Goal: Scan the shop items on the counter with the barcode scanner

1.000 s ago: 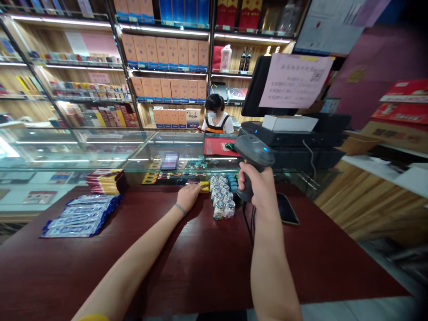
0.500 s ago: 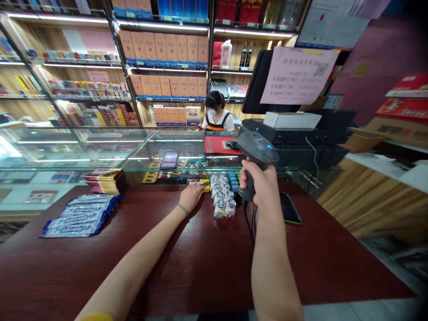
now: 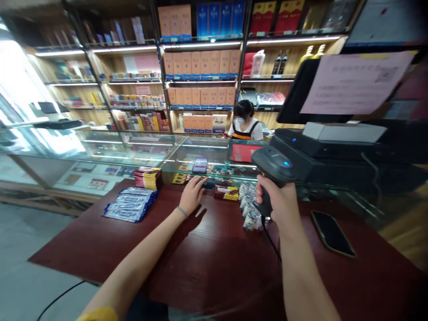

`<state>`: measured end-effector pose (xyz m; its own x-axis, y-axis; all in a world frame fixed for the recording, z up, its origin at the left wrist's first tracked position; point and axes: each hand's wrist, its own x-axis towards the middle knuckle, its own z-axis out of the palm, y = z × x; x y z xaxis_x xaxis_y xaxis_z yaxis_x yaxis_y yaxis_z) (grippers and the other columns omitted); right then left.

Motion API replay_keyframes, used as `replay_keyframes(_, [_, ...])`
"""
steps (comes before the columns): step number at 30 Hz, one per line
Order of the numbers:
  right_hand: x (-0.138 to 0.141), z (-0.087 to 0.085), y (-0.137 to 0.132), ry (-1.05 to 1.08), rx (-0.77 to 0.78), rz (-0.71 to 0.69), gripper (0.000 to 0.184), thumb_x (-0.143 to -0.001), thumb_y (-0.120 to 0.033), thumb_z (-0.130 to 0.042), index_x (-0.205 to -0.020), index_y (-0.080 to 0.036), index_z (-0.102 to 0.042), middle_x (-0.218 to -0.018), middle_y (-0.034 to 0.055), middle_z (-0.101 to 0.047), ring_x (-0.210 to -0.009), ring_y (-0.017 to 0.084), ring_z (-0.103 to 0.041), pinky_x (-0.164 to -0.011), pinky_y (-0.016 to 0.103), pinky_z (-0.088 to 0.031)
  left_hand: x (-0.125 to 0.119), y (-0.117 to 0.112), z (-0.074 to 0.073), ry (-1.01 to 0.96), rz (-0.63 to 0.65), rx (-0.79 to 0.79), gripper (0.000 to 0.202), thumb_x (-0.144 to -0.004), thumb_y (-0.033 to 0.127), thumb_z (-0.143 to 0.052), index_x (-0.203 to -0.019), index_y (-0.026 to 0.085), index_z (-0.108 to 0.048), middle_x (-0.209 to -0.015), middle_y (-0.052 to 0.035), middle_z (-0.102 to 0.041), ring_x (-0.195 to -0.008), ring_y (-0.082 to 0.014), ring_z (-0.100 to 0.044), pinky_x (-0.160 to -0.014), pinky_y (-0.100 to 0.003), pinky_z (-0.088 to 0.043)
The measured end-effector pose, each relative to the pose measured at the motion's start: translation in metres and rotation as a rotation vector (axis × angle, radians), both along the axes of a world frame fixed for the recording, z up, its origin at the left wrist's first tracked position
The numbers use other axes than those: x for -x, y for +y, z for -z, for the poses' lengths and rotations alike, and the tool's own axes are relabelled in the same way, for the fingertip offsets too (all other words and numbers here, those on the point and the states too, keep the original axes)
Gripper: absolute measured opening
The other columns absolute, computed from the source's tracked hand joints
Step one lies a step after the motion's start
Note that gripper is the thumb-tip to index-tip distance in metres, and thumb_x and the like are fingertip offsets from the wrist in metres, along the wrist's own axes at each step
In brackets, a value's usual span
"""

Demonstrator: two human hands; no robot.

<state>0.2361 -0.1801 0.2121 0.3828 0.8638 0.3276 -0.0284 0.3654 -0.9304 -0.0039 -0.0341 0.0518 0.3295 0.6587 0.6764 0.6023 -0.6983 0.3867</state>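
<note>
My right hand (image 3: 279, 198) grips a dark barcode scanner (image 3: 272, 162) by its handle, a blue light glowing on top. Its cable runs down toward the table. Partly behind the scanner stand rows of small silver-capped bottles (image 3: 249, 218). My left hand (image 3: 192, 195) reaches over the table with fingers stretched out and nothing in them, its shadow falling beside it. Just right of it lies a small stack of red-and-yellow packs (image 3: 226, 192). To its left sit a taller stack of similar packs (image 3: 147, 178) and a fanned pile of blue-and-white packets (image 3: 130, 204).
A dark phone (image 3: 333, 234) lies on the red-brown table (image 3: 207, 254) at right. Behind the table runs a glass display counter (image 3: 140, 149), with a monitor (image 3: 296, 93) at its right. A person (image 3: 247, 125) sits beyond, before shelves of boxes.
The view has turned left. My left hand has come off the small red-and-yellow packs and moved left, uncovering them. My right hand still holds the scanner.
</note>
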Motion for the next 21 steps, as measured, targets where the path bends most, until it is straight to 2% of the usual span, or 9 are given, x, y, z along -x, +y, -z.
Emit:
replay_keyframes(3, [0.021,0.013,0.008,-0.119,0.021,-0.044,0.035,-0.079,-0.042,-0.075,-0.060,-0.021,-0.054,-0.047,-0.0039,-0.053,-0.036,0.010,-0.046,-0.038,0.024,-0.038,0.048,0.008,-0.010,0.055,-0.153,-0.038,0.043,-0.098,0.020,-0.046,-0.139,0.022,-0.058,-0.140,-0.0148,-0.056,-0.138,-0.0282,-0.047,-0.120,-0.050,-0.037])
replay_keyframes(6, [0.043,0.026,0.014,-0.260,0.053,-0.114,0.036,-0.081,-0.046,-0.072,-0.061,-0.020,-0.057,-0.048,-0.0026,-0.055,-0.037,0.011,-0.048,-0.042,0.025,-0.041,0.097,0.017,-0.017,0.102,-0.280,-0.042,0.045,-0.095,0.015,-0.047,-0.138,0.019,-0.058,-0.138,-0.0168,-0.055,-0.136,-0.0292,-0.047,-0.118,-0.050,-0.038])
replay_keyframes(11, [0.075,0.044,0.017,-0.431,0.121,-0.170,0.032,-0.079,-0.048,-0.070,-0.067,-0.023,-0.056,-0.045,-0.0029,-0.054,-0.039,0.015,-0.051,-0.044,0.027,-0.042,0.164,0.029,-0.024,0.177,-0.411,-0.047,0.050,-0.092,0.012,-0.045,-0.141,0.019,-0.056,-0.143,-0.0170,-0.051,-0.139,-0.0302,-0.044,-0.119,-0.052,-0.037])
replay_keyframes(16, [0.091,0.064,0.023,-0.451,0.158,-0.236,0.028,-0.078,-0.048,-0.072,-0.074,-0.025,-0.057,-0.046,-0.0033,-0.056,-0.038,0.017,-0.050,-0.043,0.030,-0.043,0.201,0.046,-0.023,0.291,-0.482,-0.027,0.052,-0.092,0.016,-0.047,-0.143,0.021,-0.055,-0.153,-0.0177,-0.044,-0.147,-0.0346,-0.035,-0.121,-0.055,-0.031])
replay_keyframes(18, [0.095,0.073,0.027,-0.451,0.159,-0.274,0.027,-0.077,-0.046,-0.073,-0.075,-0.025,-0.056,-0.046,-0.0038,-0.055,-0.037,0.017,-0.050,-0.042,0.030,-0.042,0.209,0.053,-0.021,0.327,-0.502,0.007,0.055,-0.091,0.018,-0.051,-0.146,0.022,-0.053,-0.155,-0.0178,-0.043,-0.150,-0.0373,-0.030,-0.120,-0.060,-0.028])
replay_keyframes(21, [0.100,0.084,0.031,-0.443,0.138,-0.295,0.025,-0.076,-0.043,-0.074,-0.080,-0.025,-0.057,-0.046,-0.0055,-0.054,-0.036,0.017,-0.049,-0.041,0.030,-0.041,0.217,0.060,-0.017,0.365,-0.495,0.064,0.057,-0.091,0.017,-0.050,-0.148,0.024,-0.051,-0.155,-0.0179,-0.045,-0.148,-0.0373,-0.033,-0.118,-0.063,-0.029])
